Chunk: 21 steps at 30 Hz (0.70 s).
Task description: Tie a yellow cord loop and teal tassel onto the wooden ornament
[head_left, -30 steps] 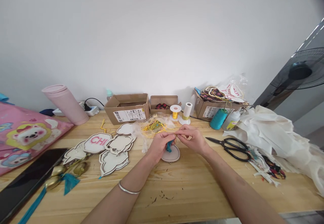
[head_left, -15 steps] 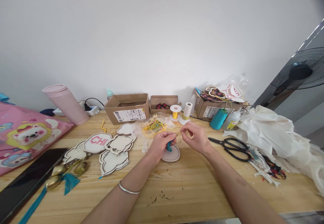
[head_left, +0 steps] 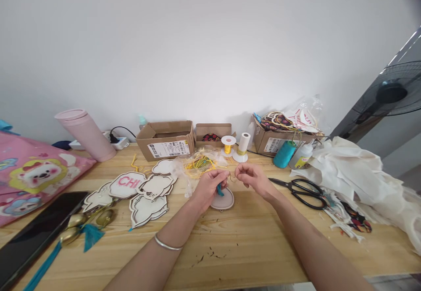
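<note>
My left hand [head_left: 210, 186] is closed in a pinch on a small teal tassel [head_left: 219, 190] at the middle of the wooden table [head_left: 230, 247]. My right hand [head_left: 252, 177] is closed too, pinching a thin yellowish cord [head_left: 232, 179] that runs between the two hands. Just below them a small round white disc [head_left: 222, 200] lies flat on the table. A silver bangle [head_left: 166, 245] sits on my left wrist.
Flat wooden cut-outs [head_left: 141, 190], one lettered "CHI", lie left, with gold bells and a teal tassel [head_left: 86, 231]. Cardboard boxes [head_left: 166, 141], thread spools [head_left: 242, 147], a teal spool [head_left: 283, 154], black scissors [head_left: 301, 189], white cloth [head_left: 358, 177], a pink tumbler [head_left: 86, 134], a phone [head_left: 36, 234].
My right hand drew away from the left, then settled a little lower, leaving a short loop of cord showing between the hands. The left hand stayed almost still.
</note>
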Each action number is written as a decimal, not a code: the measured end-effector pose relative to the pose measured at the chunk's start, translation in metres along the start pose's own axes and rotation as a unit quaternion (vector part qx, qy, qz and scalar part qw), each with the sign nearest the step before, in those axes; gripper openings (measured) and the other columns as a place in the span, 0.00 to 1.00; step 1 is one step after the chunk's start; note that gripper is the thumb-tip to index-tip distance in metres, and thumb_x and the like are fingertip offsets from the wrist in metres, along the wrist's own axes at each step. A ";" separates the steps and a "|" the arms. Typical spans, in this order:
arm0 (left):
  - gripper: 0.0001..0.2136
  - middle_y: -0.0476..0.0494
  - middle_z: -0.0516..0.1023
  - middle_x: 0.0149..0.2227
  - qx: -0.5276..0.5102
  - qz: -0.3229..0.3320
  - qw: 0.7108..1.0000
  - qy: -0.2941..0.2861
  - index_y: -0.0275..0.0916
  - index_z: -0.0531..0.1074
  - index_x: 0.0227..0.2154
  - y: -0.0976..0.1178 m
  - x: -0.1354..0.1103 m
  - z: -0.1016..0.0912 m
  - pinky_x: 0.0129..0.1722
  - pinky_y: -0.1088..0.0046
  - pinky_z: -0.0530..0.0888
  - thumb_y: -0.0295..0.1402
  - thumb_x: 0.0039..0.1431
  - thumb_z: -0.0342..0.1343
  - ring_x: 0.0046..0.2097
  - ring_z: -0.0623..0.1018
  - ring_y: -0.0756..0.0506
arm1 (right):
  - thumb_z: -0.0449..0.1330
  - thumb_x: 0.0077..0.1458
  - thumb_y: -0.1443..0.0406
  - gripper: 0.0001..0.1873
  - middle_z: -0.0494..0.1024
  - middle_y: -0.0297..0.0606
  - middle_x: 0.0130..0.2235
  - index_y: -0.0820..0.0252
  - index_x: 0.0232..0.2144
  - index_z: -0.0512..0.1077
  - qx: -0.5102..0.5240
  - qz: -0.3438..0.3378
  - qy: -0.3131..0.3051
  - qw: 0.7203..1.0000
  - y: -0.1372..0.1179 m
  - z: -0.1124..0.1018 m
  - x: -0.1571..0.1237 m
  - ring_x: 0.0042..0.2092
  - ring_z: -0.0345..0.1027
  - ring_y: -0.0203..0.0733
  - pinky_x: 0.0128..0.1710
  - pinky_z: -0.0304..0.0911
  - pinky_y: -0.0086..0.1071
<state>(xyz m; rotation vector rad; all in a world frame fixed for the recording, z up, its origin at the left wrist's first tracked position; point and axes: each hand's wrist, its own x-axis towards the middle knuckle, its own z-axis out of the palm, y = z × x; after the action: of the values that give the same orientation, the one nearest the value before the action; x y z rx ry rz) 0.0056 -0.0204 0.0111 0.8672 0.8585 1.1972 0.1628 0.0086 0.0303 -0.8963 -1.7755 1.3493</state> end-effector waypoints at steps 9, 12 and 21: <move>0.11 0.52 0.63 0.17 -0.025 0.016 1.000 -0.001 0.34 0.69 0.18 0.001 0.000 0.000 0.25 0.78 0.61 0.37 0.43 0.60 0.23 0.63 0.55 | 0.62 0.39 0.58 0.13 0.65 0.30 0.20 0.62 0.23 0.68 -0.043 0.010 0.035 0.998 -0.002 0.015 0.004 0.21 0.52 0.29 0.20 0.50 0.25; 0.11 0.53 0.62 0.17 -0.039 0.019 0.999 0.001 0.34 0.68 0.16 0.002 0.000 0.000 0.25 0.78 0.61 0.36 0.43 0.60 0.22 0.62 0.56 | 0.60 0.42 0.59 0.11 0.69 0.32 0.23 0.62 0.23 0.68 0.000 0.004 0.027 1.000 0.003 0.013 0.005 0.24 0.58 0.30 0.24 0.55 0.27; 0.10 0.53 0.62 0.17 -0.036 0.018 0.999 0.008 0.34 0.69 0.17 0.004 0.000 0.002 0.26 0.78 0.63 0.35 0.44 0.59 0.22 0.62 0.56 | 0.56 0.42 0.66 0.05 0.64 0.31 0.23 0.63 0.20 0.65 0.076 0.037 -0.031 0.996 -0.003 0.006 0.001 0.24 0.53 0.28 0.21 0.50 0.23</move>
<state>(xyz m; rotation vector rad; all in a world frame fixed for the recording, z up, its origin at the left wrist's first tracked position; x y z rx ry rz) 0.0059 -0.0204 0.0152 0.8177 0.8110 1.2605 0.1572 0.0064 0.0318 -0.8522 -1.6750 1.5528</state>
